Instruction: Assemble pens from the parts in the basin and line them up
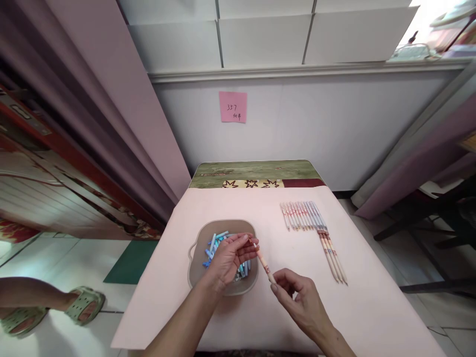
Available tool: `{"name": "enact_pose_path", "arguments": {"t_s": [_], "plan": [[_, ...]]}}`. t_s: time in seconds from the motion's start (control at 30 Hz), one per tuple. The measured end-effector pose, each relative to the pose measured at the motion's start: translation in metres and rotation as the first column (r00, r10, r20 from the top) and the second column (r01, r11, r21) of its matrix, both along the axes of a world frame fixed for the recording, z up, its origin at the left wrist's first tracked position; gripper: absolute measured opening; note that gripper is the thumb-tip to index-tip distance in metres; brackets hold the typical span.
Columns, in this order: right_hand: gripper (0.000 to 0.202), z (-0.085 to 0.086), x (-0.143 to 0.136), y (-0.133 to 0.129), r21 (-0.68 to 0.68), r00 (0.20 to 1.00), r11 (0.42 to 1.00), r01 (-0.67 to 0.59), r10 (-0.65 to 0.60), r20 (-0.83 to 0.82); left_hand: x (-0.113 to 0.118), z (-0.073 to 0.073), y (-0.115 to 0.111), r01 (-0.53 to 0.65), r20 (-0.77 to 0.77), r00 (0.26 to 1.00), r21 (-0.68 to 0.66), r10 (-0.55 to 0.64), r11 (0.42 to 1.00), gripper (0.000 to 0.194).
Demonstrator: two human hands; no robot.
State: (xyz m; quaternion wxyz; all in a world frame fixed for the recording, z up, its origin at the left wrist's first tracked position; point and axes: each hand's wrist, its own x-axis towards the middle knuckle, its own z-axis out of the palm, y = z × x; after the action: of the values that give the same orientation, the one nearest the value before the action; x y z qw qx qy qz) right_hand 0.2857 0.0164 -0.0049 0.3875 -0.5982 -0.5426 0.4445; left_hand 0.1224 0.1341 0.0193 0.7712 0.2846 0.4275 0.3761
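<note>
Above the right side of a grey-brown basin (pixel 197 265), my left hand (pixel 232 255) pinches a small pen part (pixel 250 240) between thumb and fingertips; its exact shape is too small to tell. My right hand (pixel 297 295) grips the lower end of a peach-coloured pen barrel (pixel 265 263), which slants up toward the left fingers. A short white end shows at the barrel's top. Inside the basin lie many loose blue pen caps or tubes (pixel 212 243), partly covered by my left hand.
At the right of the pink-covered table (pixel 167 292) lies a row of several slim clear pens (pixel 299 215). Just below it, 3 peach pens (pixel 332 257) lie side by side. A pink note (pixel 233 106) hangs on the wall. Another person's leg (pixel 37 292) shows at the left.
</note>
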Motion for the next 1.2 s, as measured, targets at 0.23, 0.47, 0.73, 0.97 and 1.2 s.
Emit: {"name": "enact_pose_path", "arguments": {"t_s": [0.23, 0.47, 0.73, 0.97, 1.2], "plan": [[0.023, 0.004, -0.001, -0.002, -0.009, 1.0, 1.0, 0.021, -0.021, 0.018, 0.004, 0.005, -0.004, -0.018, -0.041, 0.999, 0.042, 0.02, 0.999, 0.021], [0.024, 0.004, 0.0, -0.004, -0.002, 1.0, 1.0, 0.025, -0.025, 0.011, 0.005, 0.008, -0.01, -0.01, -0.062, 0.998, 0.065, 0.014, 0.998, 0.023], [0.025, 0.007, 0.0, -0.004, -0.008, 0.999, 1.0, 0.027, -0.027, 0.018, 0.004, 0.01, -0.012, 0.024, -0.09, 0.996, 0.09, -0.016, 0.996, 0.024], [0.024, -0.007, 0.0, -0.003, -0.01, 0.993, 0.994, 0.11, -0.109, 0.036, 0.01, 0.0, -0.015, -0.009, -0.098, 0.995, 0.075, 0.017, 0.997, 0.027], [0.012, -0.008, 0.004, -0.003, 0.16, 0.895, 0.966, 0.203, -0.25, 0.369, 0.028, 0.0, -0.015, 0.038, -0.118, 0.993, 0.121, -0.023, 0.992, 0.028]]}}
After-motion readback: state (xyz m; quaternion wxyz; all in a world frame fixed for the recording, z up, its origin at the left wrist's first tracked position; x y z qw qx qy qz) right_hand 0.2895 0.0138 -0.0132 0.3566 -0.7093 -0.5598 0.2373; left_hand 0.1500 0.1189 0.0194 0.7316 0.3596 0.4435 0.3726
